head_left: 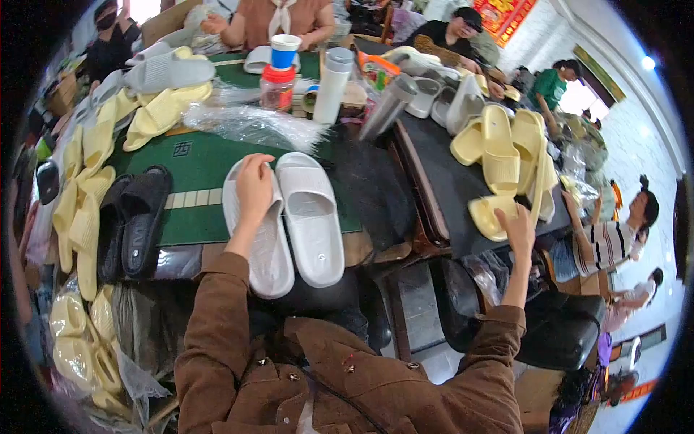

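A pair of pale grey slide slippers lies side by side at the front edge of the table, toes pointing away from me. My left hand [254,189] is over the toe end of the left slipper [269,264], its fingers curled and closed on the strap part. The right slipper [312,217] of the pair lies beside it, untouched. Out to the right, my right hand [516,230] has its thumb and fingers closed at the end of a pale yellow slipper [486,217] at the edge of a dark table. More yellow slippers [500,155] are heaped just beyond it.
A black slipper pair [142,220] lies left on the green mat [195,155]; yellow slippers [85,210] line the left side. Plastic bags [253,123], a red-lidded jar [277,90], a paper cup [285,52] and bottles [333,87] stand behind. A black stool [564,329] is right. Several people sit around.
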Tool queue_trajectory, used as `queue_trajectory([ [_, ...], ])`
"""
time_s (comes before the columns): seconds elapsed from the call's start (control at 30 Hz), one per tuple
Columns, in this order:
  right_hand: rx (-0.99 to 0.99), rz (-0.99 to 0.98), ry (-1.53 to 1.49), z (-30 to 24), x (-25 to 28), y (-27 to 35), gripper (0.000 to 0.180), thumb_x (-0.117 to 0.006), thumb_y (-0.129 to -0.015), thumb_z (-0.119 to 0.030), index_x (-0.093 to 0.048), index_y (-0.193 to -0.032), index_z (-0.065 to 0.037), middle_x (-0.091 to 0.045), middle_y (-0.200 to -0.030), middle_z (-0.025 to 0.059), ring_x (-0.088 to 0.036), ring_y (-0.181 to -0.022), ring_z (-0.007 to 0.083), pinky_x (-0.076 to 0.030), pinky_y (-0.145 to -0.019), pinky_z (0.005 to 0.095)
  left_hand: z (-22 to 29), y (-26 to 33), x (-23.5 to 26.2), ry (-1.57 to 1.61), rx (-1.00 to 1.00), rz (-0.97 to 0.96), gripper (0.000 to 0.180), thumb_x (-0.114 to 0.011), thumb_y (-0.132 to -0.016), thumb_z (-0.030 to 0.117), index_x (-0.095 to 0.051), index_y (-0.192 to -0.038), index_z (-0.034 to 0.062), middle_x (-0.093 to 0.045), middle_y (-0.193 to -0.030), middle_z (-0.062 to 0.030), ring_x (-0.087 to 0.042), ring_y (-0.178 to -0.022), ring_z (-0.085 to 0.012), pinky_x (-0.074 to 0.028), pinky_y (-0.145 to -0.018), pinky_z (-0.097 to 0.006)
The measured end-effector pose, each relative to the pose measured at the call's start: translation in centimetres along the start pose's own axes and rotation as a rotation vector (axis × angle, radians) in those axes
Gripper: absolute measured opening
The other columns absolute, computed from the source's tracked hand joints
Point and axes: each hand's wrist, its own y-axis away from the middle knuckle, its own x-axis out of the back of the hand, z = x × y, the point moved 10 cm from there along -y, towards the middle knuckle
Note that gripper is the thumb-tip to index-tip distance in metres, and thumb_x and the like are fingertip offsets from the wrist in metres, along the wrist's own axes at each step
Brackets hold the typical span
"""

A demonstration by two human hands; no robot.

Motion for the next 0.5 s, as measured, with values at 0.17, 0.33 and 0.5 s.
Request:
queue_trajectory([
  [0.17, 0.017, -0.275, -0.814, -4.3, -2.2, 2.0, 0.040, -0.067, -0.084, -0.024, -0.058, -0.111, 0.004, -0.067, -0.099, 0.0109, -0.064, -0.086, 0.0143, -0.049, -0.076, 0.0261, 1.3, 0.4, -0.5, 0.023, -0.028, 0.034, 0.017, -0.050, -0.082, -0.002, -0.064, -0.091, 0.0008, -0.060, -0.094, -0.0146, -0.059, -0.087, -0.0312, -0.047, -0.076, -0.037],
  [0.33, 0.009, -0.377, -0.974, -8.5, -2.8, 3.9, 0.037, -0.064, -0.087, -0.017, -0.055, -0.114, 0.006, -0.066, -0.099, 0.0091, -0.062, -0.086, 0.0117, -0.048, -0.076, 0.0233, 0.9, 0.2, -0.5, 0.006, -0.045, 0.038, 0.017, -0.049, -0.083, -0.002, -0.064, -0.091, 0.0008, -0.060, -0.094, -0.0145, -0.059, -0.086, -0.0311, -0.046, -0.075, -0.038],
  [0.5, 0.074, -0.370, -0.967, -9.6, -2.2, 5.0, 0.040, -0.063, -0.088, -0.020, -0.054, -0.119, 0.004, -0.065, -0.099, 0.0059, -0.059, -0.086, 0.0085, -0.046, -0.076, 0.0212, 0.8, 0.3, -0.5, -0.025, -0.014, 0.024, 0.018, -0.050, -0.085, 0.001, -0.066, -0.093, 0.0019, -0.062, -0.093, -0.0125, -0.061, -0.082, -0.0268, -0.047, -0.071, -0.034],
])
